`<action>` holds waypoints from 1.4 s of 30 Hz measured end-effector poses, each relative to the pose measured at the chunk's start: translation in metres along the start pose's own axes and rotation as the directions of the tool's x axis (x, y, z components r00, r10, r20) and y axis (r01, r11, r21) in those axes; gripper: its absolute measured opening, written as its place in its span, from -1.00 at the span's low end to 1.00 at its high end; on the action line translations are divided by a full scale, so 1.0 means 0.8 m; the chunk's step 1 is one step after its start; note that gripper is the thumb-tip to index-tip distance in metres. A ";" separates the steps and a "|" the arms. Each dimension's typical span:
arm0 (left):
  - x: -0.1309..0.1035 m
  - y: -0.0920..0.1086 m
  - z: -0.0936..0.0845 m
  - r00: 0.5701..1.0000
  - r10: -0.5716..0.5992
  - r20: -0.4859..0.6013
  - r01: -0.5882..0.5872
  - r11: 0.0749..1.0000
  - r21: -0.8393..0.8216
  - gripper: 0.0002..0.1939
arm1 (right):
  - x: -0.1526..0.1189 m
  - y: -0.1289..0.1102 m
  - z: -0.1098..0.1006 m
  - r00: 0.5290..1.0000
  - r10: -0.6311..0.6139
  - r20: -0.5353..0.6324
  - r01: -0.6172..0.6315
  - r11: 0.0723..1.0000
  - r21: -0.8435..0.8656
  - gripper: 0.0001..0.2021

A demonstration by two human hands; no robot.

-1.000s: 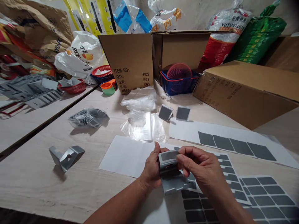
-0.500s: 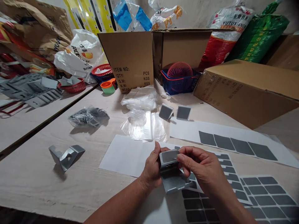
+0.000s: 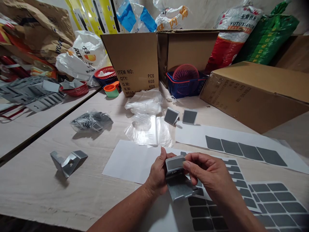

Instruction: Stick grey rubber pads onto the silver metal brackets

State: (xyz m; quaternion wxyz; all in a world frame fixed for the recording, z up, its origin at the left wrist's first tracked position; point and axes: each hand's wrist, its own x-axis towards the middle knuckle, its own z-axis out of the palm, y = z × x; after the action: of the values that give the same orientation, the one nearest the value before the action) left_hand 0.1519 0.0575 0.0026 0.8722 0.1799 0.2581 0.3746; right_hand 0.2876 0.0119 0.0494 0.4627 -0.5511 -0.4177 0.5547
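A bent grey metal bracket [image 3: 180, 187] is held up over the sheets by my left hand [image 3: 156, 174], whose fingers wrap round its left side. On the bracket's upper face lies a dark grey pad [image 3: 174, 163]. My right hand [image 3: 210, 170] pinches the right edge of that pad with thumb and forefinger. Beneath the hands are white sheets with dark grey rounded stickers [image 3: 200, 211]. Another silver bracket [image 3: 70, 162] rests on the table at the left. Two small brackets with grey faces [image 3: 171, 116] stand behind my hands.
A bag of grey parts [image 3: 92, 121] lies at left centre, beside clear plastic bags [image 3: 146, 129]. Behind stand an open carton [image 3: 137, 61] and a blue basket [image 3: 185, 87]. A closed carton [image 3: 260, 87] is at right. A sticker strip [image 3: 190, 133] lies before it.
The bracket has tilted slightly in my left hand, and its lower end sits a touch lower. My right hand keeps its pinch at the pad's edge.
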 end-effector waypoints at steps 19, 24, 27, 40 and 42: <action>-0.002 -0.001 0.002 1.000 -0.006 0.008 0.006 1.000 0.020 -0.43 | 0.004 0.003 -0.001 1.000 0.018 -0.017 -0.018 1.000 0.008 -0.82; -0.004 -0.001 0.001 1.000 -0.011 0.022 0.010 0.999 0.050 -0.41 | 0.005 0.004 -0.001 1.000 0.014 -0.009 -0.014 1.000 0.013 -0.81; -0.003 -0.001 0.001 0.999 -0.014 0.051 0.011 0.999 0.051 -0.38 | 0.004 0.004 0.000 1.000 0.012 -0.010 -0.012 1.000 0.020 -0.81; -0.010 0.002 -0.005 0.948 0.118 0.296 -0.190 0.955 0.228 -0.60 | 0.001 0.002 -0.001 1.000 0.022 -0.019 -0.021 0.999 0.045 -0.83; -0.012 0.003 -0.003 0.945 0.114 0.307 -0.193 0.950 0.244 -0.67 | 0.002 0.001 -0.002 1.000 0.017 -0.016 -0.016 0.999 0.043 -0.83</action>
State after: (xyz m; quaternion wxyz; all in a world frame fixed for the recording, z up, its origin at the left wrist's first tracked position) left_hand 0.1436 0.0523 0.0051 0.8355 0.3699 0.1616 0.3728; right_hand 0.2889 0.0132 0.0479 0.4732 -0.5488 -0.3975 0.5629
